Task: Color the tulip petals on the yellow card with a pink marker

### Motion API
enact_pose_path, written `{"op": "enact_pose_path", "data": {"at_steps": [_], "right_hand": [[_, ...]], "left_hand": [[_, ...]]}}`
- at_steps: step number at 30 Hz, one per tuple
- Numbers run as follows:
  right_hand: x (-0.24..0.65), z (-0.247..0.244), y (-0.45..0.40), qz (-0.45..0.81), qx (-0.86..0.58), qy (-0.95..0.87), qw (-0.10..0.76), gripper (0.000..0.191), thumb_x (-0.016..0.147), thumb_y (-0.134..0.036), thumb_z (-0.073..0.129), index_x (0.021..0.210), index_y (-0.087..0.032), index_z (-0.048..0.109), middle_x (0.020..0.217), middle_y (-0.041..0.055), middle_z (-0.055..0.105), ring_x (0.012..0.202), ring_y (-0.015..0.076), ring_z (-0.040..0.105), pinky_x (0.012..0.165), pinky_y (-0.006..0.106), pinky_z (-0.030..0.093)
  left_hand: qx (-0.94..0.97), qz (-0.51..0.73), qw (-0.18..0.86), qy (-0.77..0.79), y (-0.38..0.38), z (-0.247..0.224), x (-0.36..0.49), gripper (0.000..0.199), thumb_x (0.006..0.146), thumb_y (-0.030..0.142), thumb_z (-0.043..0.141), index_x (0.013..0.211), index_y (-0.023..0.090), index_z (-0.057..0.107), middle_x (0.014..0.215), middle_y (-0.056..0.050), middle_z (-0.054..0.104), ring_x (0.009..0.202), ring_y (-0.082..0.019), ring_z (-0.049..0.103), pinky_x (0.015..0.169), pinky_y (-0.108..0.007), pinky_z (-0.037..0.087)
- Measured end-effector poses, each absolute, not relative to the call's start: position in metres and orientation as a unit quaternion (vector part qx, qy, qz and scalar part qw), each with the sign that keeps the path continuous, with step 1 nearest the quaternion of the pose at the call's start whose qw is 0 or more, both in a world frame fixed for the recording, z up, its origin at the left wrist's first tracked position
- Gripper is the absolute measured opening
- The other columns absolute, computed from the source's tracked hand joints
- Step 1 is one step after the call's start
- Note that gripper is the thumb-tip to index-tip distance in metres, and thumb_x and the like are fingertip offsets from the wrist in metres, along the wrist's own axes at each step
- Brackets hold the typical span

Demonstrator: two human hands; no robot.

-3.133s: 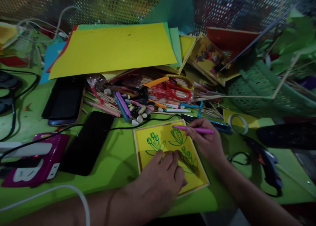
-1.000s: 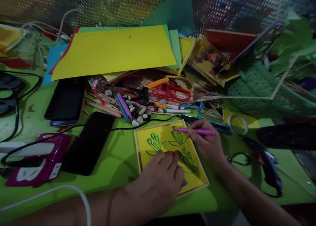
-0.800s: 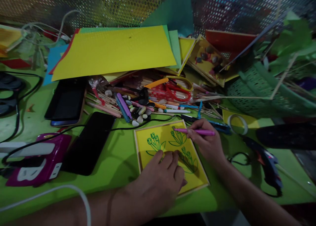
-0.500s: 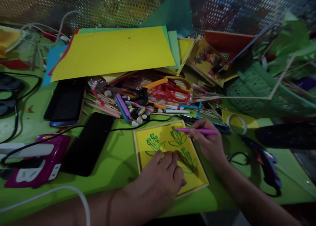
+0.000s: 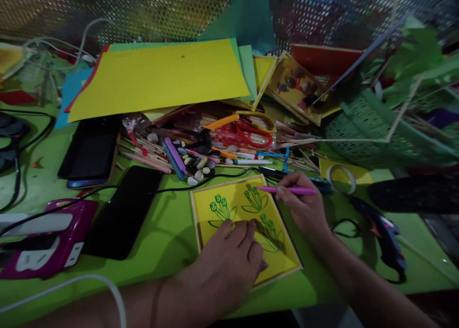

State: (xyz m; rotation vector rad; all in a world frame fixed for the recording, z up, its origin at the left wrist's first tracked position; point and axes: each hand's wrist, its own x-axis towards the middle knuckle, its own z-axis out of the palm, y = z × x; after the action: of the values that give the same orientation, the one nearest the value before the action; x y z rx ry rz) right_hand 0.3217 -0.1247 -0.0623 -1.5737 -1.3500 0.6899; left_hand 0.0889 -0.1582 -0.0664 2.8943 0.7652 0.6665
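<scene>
A yellow card point(image 5: 229, 236) with a pale raised frame lies on the green table, with several green-outlined flowers drawn on it. My left hand point(image 5: 227, 266) rests over its lower left part, fingers bent and fingertips on the card; its thumb side is dim, with a small purplish patch I cannot make out. From the right, my right hand point(image 5: 303, 201) pinches a pink marker point(image 5: 299, 191). The marker's tip meets the top of the upper flower point(image 5: 255, 199), where a small brownish patch shows.
Behind the card lie sticks, pebbles point(image 5: 199, 175), markers and orange-red scissors point(image 5: 251, 132), below yellow sheets point(image 5: 158, 74). Black phones point(image 5: 124, 213) and a magenta device point(image 5: 77, 232) lie left. Tape point(image 5: 340, 179), a glue gun point(image 5: 383, 237) and a green basket point(image 5: 373, 132) are right.
The whole view has shifted slightly, so most things appear a little further left. Both hands keep nearly the same pose, and the marker tip remains at the upper flower.
</scene>
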Motion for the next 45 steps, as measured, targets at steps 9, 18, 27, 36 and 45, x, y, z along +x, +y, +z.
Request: {"op": "enact_pose_path", "data": {"at_steps": [9, 18, 27, 36, 45], "right_hand": [[0.3244, -0.0663, -0.1264, 0.285, -0.64, -0.555, 0.448, 0.013, 0.089, -0.03, 0.071, 0.083, -0.024, 0.062, 0.071, -0.0022, 0.06, 0.063, 0.017, 0.054, 0.06, 0.03, 0.041], [0.3222, -0.0654, -0.1247, 0.279, -0.641, -0.558, 0.448, 0.014, 0.088, -0.031, 0.072, 0.081, -0.024, 0.062, 0.07, -0.0023, 0.06, 0.062, 0.0172, 0.053, 0.059, 0.031, 0.041], [0.3214, -0.063, -0.1259, 0.283, -0.64, -0.557, 0.448, 0.013, 0.089, -0.032, 0.071, 0.082, -0.024, 0.062, 0.069, -0.0023, 0.06, 0.061, 0.0173, 0.054, 0.059, 0.031, 0.041], [0.321, -0.0629, -0.1254, 0.284, -0.641, -0.564, 0.436, 0.013, 0.087, -0.03, 0.071, 0.08, -0.024, 0.061, 0.068, -0.0023, 0.059, 0.061, 0.017, 0.052, 0.057, 0.03, 0.04], [0.3223, -0.066, -0.1265, 0.297, -0.633, -0.565, 0.439, 0.012, 0.089, -0.028, 0.07, 0.082, -0.024, 0.062, 0.069, -0.0028, 0.059, 0.062, 0.0172, 0.053, 0.058, 0.031, 0.04]], "left_hand": [[0.947, 0.204, 0.04, 0.244, -0.1591, -0.0667, 0.0883, 0.027, 0.107, 0.037, 0.055, 0.092, 0.016, 0.064, 0.122, -0.013, 0.078, 0.113, -0.024, 0.07, 0.095, -0.041, 0.044], [0.944, 0.213, 0.04, 0.25, -0.1585, -0.0647, 0.0881, 0.027, 0.107, 0.037, 0.055, 0.092, 0.017, 0.065, 0.121, -0.012, 0.079, 0.111, -0.024, 0.071, 0.094, -0.041, 0.045], [0.942, 0.22, 0.033, 0.25, -0.1576, -0.0649, 0.0889, 0.028, 0.107, 0.037, 0.055, 0.091, 0.016, 0.065, 0.118, -0.012, 0.08, 0.109, -0.024, 0.072, 0.093, -0.042, 0.046], [0.943, 0.22, 0.036, 0.247, -0.1591, -0.0652, 0.088, 0.027, 0.107, 0.036, 0.055, 0.09, 0.017, 0.063, 0.118, -0.012, 0.079, 0.109, -0.024, 0.071, 0.093, -0.041, 0.046], [0.945, 0.212, 0.037, 0.246, -0.158, -0.0661, 0.0879, 0.026, 0.107, 0.037, 0.055, 0.091, 0.017, 0.063, 0.12, -0.012, 0.079, 0.109, -0.024, 0.071, 0.094, -0.042, 0.044]]}}
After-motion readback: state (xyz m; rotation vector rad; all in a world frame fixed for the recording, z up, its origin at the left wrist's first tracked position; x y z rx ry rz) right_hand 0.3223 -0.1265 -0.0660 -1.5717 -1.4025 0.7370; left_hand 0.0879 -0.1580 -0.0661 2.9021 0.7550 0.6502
